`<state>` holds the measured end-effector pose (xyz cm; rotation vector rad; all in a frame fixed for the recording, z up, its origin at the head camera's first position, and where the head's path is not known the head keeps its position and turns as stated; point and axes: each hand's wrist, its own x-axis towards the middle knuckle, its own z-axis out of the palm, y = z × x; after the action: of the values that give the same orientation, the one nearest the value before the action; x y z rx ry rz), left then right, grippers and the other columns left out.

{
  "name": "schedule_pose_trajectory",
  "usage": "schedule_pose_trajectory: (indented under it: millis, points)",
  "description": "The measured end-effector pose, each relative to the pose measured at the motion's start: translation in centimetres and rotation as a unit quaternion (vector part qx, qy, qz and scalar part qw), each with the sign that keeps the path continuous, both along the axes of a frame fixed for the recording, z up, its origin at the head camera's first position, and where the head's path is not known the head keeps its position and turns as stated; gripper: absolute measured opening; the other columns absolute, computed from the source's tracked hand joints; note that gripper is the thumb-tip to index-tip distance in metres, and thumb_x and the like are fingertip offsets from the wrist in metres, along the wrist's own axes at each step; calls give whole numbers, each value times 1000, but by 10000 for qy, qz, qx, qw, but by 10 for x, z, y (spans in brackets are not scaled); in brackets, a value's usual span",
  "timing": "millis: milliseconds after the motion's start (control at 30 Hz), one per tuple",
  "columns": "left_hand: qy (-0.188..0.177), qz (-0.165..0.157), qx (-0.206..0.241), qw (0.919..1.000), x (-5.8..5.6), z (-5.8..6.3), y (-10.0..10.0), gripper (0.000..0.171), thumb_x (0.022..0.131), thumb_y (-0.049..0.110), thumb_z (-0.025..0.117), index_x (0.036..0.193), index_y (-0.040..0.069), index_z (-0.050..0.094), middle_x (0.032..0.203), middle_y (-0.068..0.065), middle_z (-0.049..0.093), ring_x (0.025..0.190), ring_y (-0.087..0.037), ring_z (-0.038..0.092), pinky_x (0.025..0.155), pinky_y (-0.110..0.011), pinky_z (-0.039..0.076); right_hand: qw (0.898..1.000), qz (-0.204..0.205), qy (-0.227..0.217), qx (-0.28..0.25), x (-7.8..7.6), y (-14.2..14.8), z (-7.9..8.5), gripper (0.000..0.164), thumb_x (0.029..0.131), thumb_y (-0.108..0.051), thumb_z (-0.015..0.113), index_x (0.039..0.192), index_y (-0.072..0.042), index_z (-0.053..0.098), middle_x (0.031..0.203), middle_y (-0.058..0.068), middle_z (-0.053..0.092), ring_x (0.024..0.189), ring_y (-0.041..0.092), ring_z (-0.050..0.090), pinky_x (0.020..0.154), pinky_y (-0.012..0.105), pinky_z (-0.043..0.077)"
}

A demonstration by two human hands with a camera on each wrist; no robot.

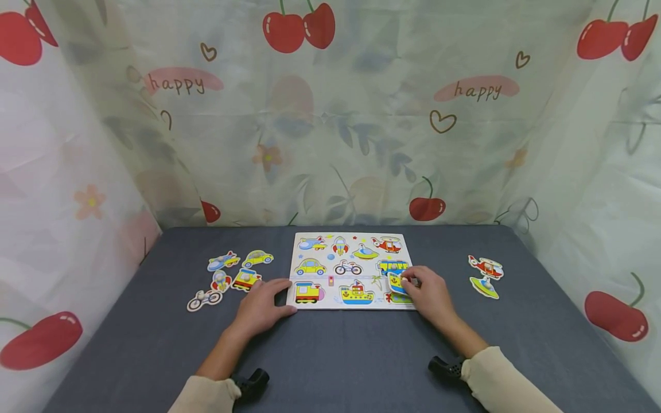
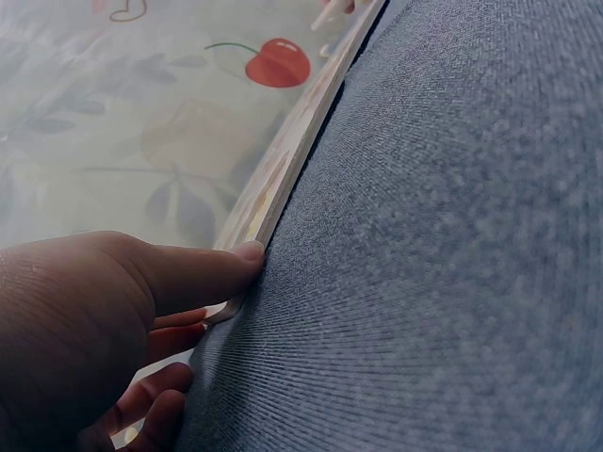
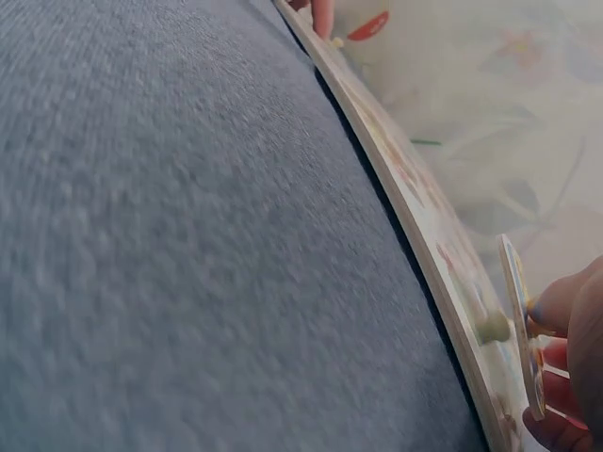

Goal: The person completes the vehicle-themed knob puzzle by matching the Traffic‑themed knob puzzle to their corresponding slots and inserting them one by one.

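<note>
A white puzzle board [image 1: 333,278] printed with vehicles lies on the dark cloth. My left hand [image 1: 262,307] holds its near left corner; in the left wrist view the thumb [image 2: 212,275] presses the board's edge [image 2: 283,193], with the other fingers around the corner. My right hand [image 1: 431,292] pinches a ship puzzle piece [image 1: 396,283] with an anchor on it, tilted above the board's right side. In the right wrist view this piece [image 3: 520,325] stands on edge, off the board. Beneath it, a green plane picture [image 1: 399,298] is partly covered. The printed ship [image 1: 356,293] lies to its left.
Left of the board lie loose pieces: a plane [image 1: 224,261], a car [image 1: 257,258], a rocket [image 1: 221,281], a train [image 1: 246,279] and a bicycle [image 1: 204,300]. On the right lie a helicopter [image 1: 485,267] and a spinning-top-shaped piece [image 1: 484,288]. A patterned curtain [image 1: 356,143] hangs behind the table.
</note>
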<state>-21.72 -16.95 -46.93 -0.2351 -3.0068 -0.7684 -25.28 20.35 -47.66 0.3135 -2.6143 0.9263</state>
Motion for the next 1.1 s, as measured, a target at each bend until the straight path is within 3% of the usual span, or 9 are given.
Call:
schedule_pose_trajectory:
  millis: [267, 1100]
  points:
    - [-26, 12, 18, 10000, -1, 0, 0, 62, 79, 38, 80, 134, 17, 61, 137, -2, 56, 119, -26, 47, 93, -50, 41, 9998, 75, -161, 64, 2, -13, 1, 13, 87, -14, 73, 98, -8, 72, 105, 9, 66, 96, 25, 58, 86, 46, 46]
    - [-55, 19, 28, 10000, -3, -1, -1, 62, 79, 38, 80, 134, 17, 61, 137, -1, 56, 118, -25, 48, 93, -49, 42, 9967, 782, 201, 121, 1, -54, 3, 6, 84, -8, 74, 90, -8, 72, 97, 6, 68, 99, 27, 59, 92, 46, 43]
